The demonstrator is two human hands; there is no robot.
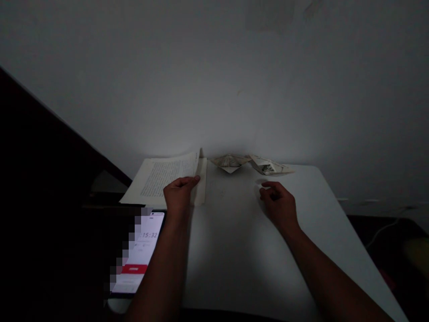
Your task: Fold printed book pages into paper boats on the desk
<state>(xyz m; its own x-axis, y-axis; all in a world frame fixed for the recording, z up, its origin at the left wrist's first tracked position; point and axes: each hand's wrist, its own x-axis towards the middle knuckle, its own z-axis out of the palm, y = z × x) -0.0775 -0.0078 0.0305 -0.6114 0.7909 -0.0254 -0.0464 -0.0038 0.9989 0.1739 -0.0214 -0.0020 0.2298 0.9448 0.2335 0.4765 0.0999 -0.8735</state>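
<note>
My left hand (181, 192) is closed in a pinch on the right edge of a printed paper sheet (167, 176), which lifts and curls at that edge. Beneath it lies more paper, its pale margin showing on the right. My right hand (279, 205) hovers low over the table's right half, fingers loosely curled with a gap between them and nothing visible in them. Just beyond it, a folded paper boat (273, 168) lies tilted near the wall. Another folded paper boat (231, 163) stands left of that one, their tips meeting or overlapping.
The white table (228, 250) meets a bare wall (214, 89) at its far edge. Left of my left forearm lies a phone (140, 250) with a lit screen, partly pixelated. A dark slanted shape fills the left side. A thin cable (382, 230) hangs beyond the table's right edge.
</note>
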